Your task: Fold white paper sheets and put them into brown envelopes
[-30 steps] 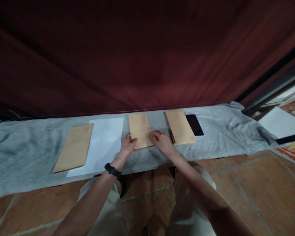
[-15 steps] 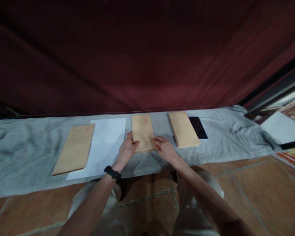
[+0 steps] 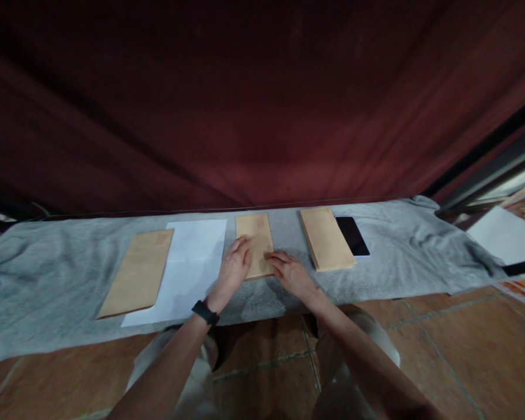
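A brown envelope (image 3: 256, 233) lies in the middle of a grey cloth (image 3: 48, 280). My left hand (image 3: 235, 269), with a black band on its wrist, rests flat on the envelope's left part, fingers stretched out. My right hand (image 3: 290, 272) lies flat at the envelope's near right corner, fingertips on its edge. To the left lies a white sheet of paper (image 3: 184, 268), and a second brown envelope (image 3: 137, 272) overlaps the sheet's left side. A stack of brown envelopes (image 3: 326, 237) lies to the right.
A black phone (image 3: 352, 235) lies next to the stack of envelopes. A dark red curtain (image 3: 245, 105) hangs behind the cloth. White paper (image 3: 503, 233) lies at the far right. Brown floor tiles (image 3: 464, 344) and my knees are below.
My left hand has slid from the envelope's near left edge up onto its surface and flattened. The right hand stays at the near right corner. The view has shifted slightly.
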{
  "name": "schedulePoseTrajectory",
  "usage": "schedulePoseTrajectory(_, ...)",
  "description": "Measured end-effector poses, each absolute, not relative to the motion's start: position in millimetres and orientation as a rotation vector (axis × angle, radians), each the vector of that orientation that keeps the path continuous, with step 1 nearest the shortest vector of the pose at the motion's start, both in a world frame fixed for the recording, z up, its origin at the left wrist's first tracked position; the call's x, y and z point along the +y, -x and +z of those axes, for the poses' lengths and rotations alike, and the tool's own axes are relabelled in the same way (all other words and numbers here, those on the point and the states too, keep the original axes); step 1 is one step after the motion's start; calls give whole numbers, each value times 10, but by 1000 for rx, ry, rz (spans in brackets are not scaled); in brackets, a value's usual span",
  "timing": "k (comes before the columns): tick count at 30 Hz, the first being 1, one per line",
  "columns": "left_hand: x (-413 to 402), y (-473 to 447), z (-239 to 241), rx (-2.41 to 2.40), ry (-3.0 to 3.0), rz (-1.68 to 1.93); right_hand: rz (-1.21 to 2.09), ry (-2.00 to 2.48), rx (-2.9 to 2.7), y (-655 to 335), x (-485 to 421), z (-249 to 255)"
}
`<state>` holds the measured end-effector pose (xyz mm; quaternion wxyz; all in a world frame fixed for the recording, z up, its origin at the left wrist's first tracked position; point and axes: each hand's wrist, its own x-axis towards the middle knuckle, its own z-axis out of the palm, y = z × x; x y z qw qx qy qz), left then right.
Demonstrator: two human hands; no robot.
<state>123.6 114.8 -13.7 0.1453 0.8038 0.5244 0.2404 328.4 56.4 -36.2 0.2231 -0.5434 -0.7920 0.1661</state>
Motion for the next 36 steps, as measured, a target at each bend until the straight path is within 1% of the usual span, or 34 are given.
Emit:
schedulePoseTrajectory(2, 1312, -1339, -201, 1301, -2387, 731, 475, 1485, -2192, -3292, 571, -346)
schedulePoseTrajectory(4, 1549, -1459, -259, 1187, -2448, 677, 487, 1479, -2195, -3300, 573, -325)
schedulePoseTrajectory(9, 2160, -1658, -387, 1079, -2582, 438, 497, 1495, -2220, -3318, 573, -277)
schedulePoseTrajectory(13, 2324, -1645, -481, 1040, -2633, 403, 505, 1473, -2255, -3336, 580, -250)
schedulePoseTrajectory(19, 2131, -1509, -524, 972, -2694, 284, 526, 1452, -2255, -3359, 593, -263)
schedulePoseTrajectory(27, 1556, -1261, -416, 895, -2600, 193, 602, 1418, -2205, -3390, 599, -326)
schedulePoseTrajectory(31, 1267, -1086, -298, 826, -2458, 210, 650, 1371, -2172, -3413, 572, -324)
schedulePoseTrajectory(36, 1006, -933, -159, 776, -2313, 324, 706, 1301, -2203, -3460, 508, -306)
